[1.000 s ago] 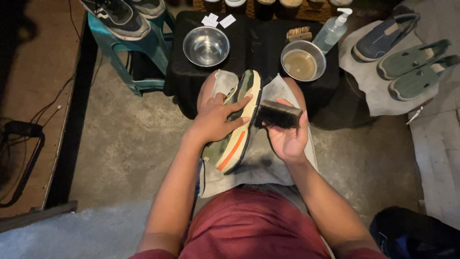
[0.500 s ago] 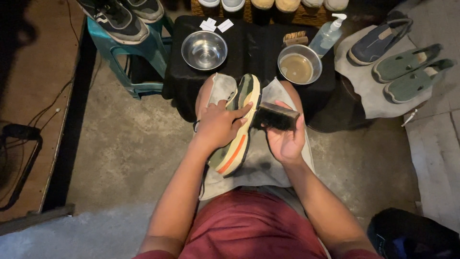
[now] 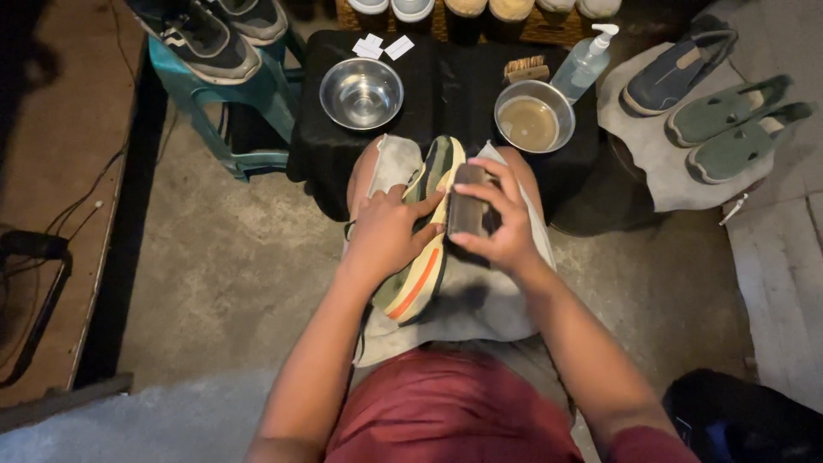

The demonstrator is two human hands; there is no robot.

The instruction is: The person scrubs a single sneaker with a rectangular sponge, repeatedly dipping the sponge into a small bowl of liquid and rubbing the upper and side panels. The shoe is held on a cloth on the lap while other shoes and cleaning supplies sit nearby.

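Far left, top: two dark sneakers with white markings (image 3: 206, 34) resting on one teal plastic stool (image 3: 257, 103). Next, one low table draped in black cloth (image 3: 446, 86), carrying from left to right: three small white paper slips (image 3: 377, 46), one empty shiny steel bowl (image 3: 361, 93), one small wooden-backed bristle brush (image 3: 525, 68), one steel bowl of murky brownish liquid (image 3: 533, 122) and one clear pump bottle with a white nozzle (image 3: 585, 62). Behind the table, a row of pale shoe toes (image 3: 480, 7), only partly in view; the count cannot be told. Centre, on the person's lap: one grey cloth (image 3: 480, 309) spread over the knees, and on it one olive-green running shoe with a cream sole and an orange stripe (image 3: 420, 274), lying on its side with the toe pointing toward the table. The left hand (image 3: 386, 233) is clamped on the shoe's upper, fingers wrapped over it. The right hand (image 3: 506, 227) is closed around one dark rectangular scrubbing brush (image 3: 470, 201), pressed against the shoe's sole edge. Right: one grey mat (image 3: 660, 159) bearing three shoes, namely one blue-grey slip-on (image 3: 677, 73) and two green slip-ons (image 3: 737, 129) lying side by side. Lower right corner: one dark bag (image 3: 746, 420) on the concrete floor (image 3: 223, 257).
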